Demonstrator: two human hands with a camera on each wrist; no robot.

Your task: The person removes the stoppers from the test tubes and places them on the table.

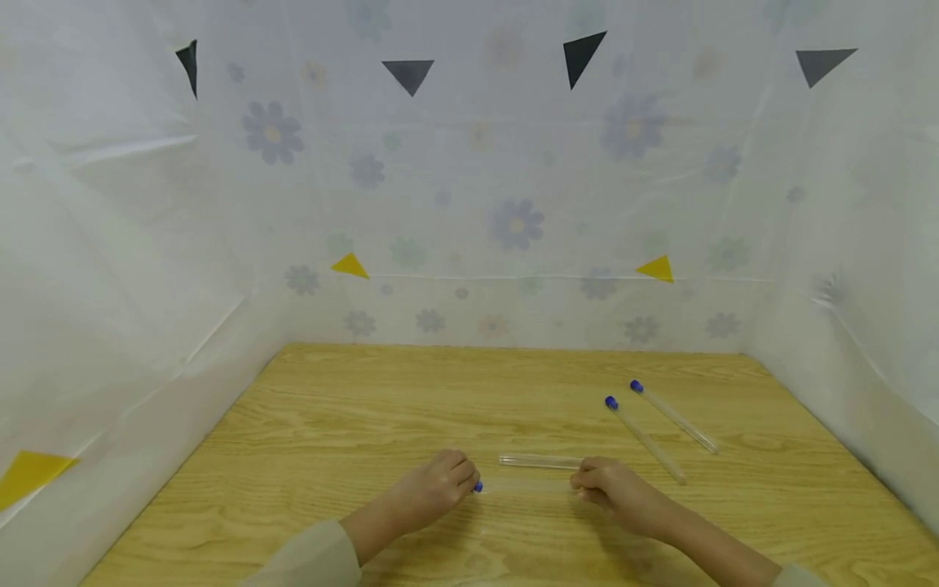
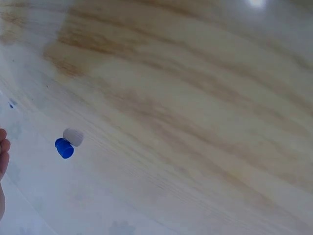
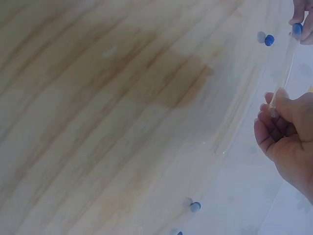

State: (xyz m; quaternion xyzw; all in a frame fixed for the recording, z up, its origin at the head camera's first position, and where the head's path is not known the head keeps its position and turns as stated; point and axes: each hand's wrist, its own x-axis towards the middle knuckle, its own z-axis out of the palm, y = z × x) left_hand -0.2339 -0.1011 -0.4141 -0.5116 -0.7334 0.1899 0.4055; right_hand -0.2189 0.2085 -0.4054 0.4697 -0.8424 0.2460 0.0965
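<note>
A clear test tube with a blue cap at one end is held sideways between both hands. My left hand pinches the capped end; in the left wrist view only its fingertips show at the edge. My right hand grips the opposite end between thumb and fingers, as the right wrist view shows. Just behind, a second clear tube lies on the table, its right end hidden by the right hand. A loose blue cap sits on the table near the left hand, not visible in the head view.
Two capped clear tubes, a nearer one and a farther one, lie slanted on the right of the wooden table. White sheeting with flowers encloses the back and sides.
</note>
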